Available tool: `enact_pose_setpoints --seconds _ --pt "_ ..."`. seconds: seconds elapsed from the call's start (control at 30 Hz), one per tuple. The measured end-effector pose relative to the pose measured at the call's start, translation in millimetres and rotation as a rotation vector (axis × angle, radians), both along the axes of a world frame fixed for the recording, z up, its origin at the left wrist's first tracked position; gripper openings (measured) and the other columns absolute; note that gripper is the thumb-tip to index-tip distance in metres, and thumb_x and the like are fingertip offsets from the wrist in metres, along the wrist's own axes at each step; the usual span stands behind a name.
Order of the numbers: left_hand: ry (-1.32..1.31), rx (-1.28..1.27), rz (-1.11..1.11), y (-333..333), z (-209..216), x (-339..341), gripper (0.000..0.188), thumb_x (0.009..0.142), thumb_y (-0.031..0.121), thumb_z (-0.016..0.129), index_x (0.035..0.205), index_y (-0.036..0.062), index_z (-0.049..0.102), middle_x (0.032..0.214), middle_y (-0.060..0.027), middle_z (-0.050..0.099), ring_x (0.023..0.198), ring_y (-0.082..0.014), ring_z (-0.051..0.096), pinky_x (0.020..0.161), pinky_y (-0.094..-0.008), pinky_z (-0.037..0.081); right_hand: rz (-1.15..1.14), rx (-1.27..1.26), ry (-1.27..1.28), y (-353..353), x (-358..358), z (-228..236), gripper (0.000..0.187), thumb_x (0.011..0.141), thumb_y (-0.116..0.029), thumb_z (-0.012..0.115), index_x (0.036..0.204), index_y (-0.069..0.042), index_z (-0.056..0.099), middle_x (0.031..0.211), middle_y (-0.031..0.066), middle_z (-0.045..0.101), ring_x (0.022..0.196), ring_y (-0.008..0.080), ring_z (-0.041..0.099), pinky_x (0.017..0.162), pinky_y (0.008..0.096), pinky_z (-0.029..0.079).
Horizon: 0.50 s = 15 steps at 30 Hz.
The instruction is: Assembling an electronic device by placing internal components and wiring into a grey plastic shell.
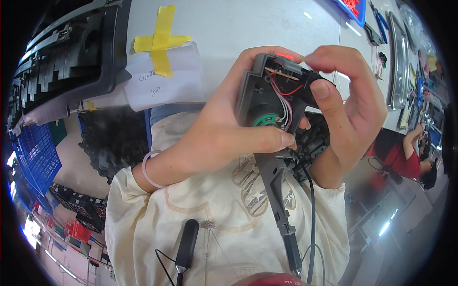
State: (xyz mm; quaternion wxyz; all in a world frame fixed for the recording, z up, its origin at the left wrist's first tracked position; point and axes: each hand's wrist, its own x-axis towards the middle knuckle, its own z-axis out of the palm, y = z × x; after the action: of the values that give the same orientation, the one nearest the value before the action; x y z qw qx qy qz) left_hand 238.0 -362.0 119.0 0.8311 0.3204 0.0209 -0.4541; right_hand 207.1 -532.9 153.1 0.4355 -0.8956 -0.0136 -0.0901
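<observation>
In front of my chest, my left hand (224, 138) grips a dark grey plastic housing (244, 97), its thumb across the lower part. The housing's open side shows a thin circuit board (281, 73), red and white wires (288, 110) and a round black part with a green rim (266, 119). A red piece (285, 56) shows at its top edge. My right hand (350, 102) pinches a dark part at the housing's upper right with thumb and forefinger. A long, narrow grey plastic piece (273, 186) extends below the housing; whether they are joined I cannot tell.
Yellow tape (162, 42) and a handwritten paper (164, 78) lie on the white table (229, 24). Large black plastic parts (71, 57) stand at left, above a blue crate (36, 155). A blue tray of red pieces (353, 8) and pliers (380, 24) are far right. Another person (403, 155) sits beyond.
</observation>
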Motion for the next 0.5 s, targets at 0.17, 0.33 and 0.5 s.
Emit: enact_pose_setpoints --seconds 0.17,0.33,0.5 --pt "0.049 0.033 -0.021 -1.5 1.9 2.6 0.082 0.066 0.003 0.063 0.140 0.0060 0.030 0.096 -0.0169 0.062 0.078 -0.0245 0.062 0.071 -0.0346 0.049 0.014 0.002 -0.209 -11.2 -0.4 -12.1 0.033 0.082 -0.018 0.067 0.101 0.008 0.059 0.104 0.0189 0.060 0.096 0.0242 0.056 0.088 0.0342 0.042" --pt "0.093 0.018 -0.010 -5.8 2.3 3.9 0.080 0.067 0.001 0.061 0.140 0.0059 0.030 0.096 -0.0173 0.062 0.078 -0.0253 0.062 0.073 -0.0360 0.048 -0.029 -0.029 -0.345 -21.4 -10.3 -16.6 0.023 0.082 -0.010 0.066 0.098 0.006 0.061 0.103 0.0186 0.059 0.094 0.0241 0.056 0.086 0.0340 0.042" --pt "0.118 0.018 0.006 -5.0 1.5 4.8 0.078 0.067 -0.001 0.058 0.140 0.0055 0.032 0.097 -0.0176 0.061 0.081 -0.0257 0.061 0.073 -0.0374 0.049 -0.150 0.107 -0.403 -30.1 -18.9 -21.7 0.013 0.079 0.000 0.066 0.092 0.004 0.063 0.095 0.0143 0.060 0.089 0.0218 0.057 0.083 0.0309 0.043"
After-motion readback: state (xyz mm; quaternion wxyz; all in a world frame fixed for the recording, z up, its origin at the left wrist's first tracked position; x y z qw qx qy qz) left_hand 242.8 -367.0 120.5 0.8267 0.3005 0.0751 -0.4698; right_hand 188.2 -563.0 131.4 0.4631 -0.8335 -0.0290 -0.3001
